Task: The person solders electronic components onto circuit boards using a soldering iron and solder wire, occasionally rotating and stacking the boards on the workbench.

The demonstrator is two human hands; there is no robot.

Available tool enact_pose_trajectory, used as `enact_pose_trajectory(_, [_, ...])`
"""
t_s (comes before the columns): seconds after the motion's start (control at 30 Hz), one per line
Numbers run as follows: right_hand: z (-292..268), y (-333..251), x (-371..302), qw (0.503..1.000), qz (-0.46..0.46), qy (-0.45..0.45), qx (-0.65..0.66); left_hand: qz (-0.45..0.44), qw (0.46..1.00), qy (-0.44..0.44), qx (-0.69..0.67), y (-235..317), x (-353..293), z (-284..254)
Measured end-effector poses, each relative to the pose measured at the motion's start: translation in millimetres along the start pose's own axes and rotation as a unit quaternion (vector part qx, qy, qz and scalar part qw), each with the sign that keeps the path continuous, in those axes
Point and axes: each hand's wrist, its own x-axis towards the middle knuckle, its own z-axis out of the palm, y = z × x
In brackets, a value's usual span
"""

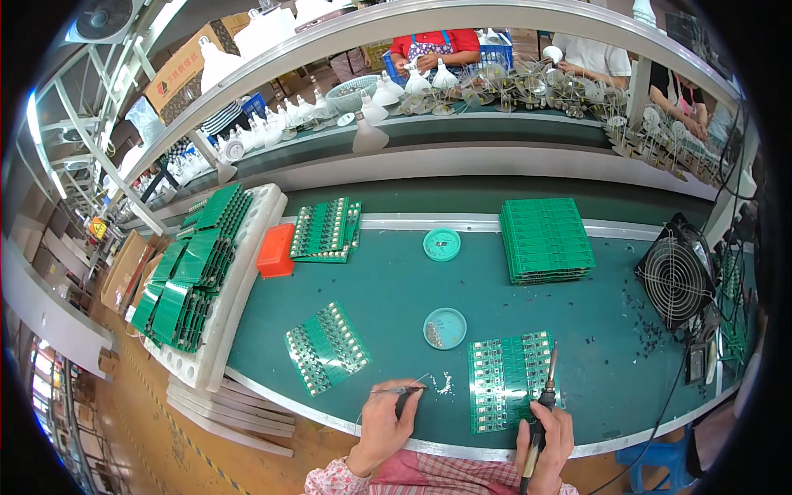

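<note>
My right hand grips a soldering iron, its metal tip pointing away from me over the right edge of a green circuit board panel. Rows of small white parts line that panel, which lies flat in front of me. In my left hand, closed fingers hold thin tweezers. A thin wire seems to loop beside that hand. Just right of the tweezers' tip, tiny white components lie loose on the green bench. Another circuit board panel rests at an angle to the left.
Two round turquoise dishes, one near and one far, stand mid-bench. Board stacks sit behind; a red box and foam tray are left. A black fan and cables are right. People work beyond the rail.
</note>
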Motion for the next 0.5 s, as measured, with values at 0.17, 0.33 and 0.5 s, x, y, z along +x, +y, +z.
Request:
enact_pose_trajectory(0.17, [-1.0, -1.5, 0.0, 1.000, 0.002, -0.002, -0.002, 0.015, 1.000, 0.001, 0.003, 0.5, 0.0, -0.9])
enact_pose_trajectory(0.33, [-2.5, -1.6, -0.4, 1.000, 0.005, 0.001, 0.001, 0.013, 1.000, -0.008, -0.001, 0.7, 0.2, -0.5])
enact_pose_trajectory(0.5, [-1.6, -2.6, 0.2, 1.000, 0.001, 0.004, 0.002, 0.016, 1.000, -0.005, 0.010, -0.2, -1.6, -0.9])
